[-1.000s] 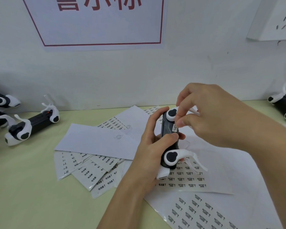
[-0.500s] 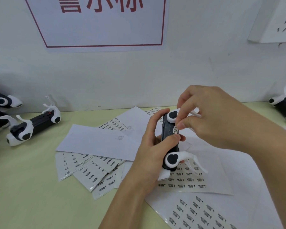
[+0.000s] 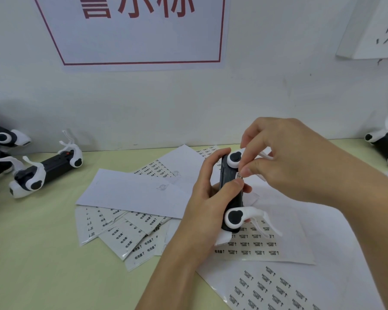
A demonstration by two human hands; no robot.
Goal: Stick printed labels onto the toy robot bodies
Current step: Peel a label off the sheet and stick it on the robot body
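Note:
A black toy robot body (image 3: 230, 193) with white leg joints stands on end above the label sheets, a little right of the middle. My left hand (image 3: 213, 198) grips it around the middle, thumb across its front. My right hand (image 3: 285, 157) comes over from the right, and its thumb and forefinger pinch a small white printed label (image 3: 238, 175) against the body just above my left thumb. Sheets of printed labels (image 3: 253, 245) lie on the table under and around the toy.
Another toy robot body (image 3: 46, 170) lies at the left, with more black and white toy parts (image 3: 0, 139) at the far left edge. A further toy (image 3: 385, 145) sits at the far right. Loose label sheets (image 3: 126, 233) fan out over the pale green table (image 3: 31, 253). A wall stands close behind.
My right fingers have slid slightly down the toy with the label, closer to my left thumb. The toy and my left hand hold about the same place.

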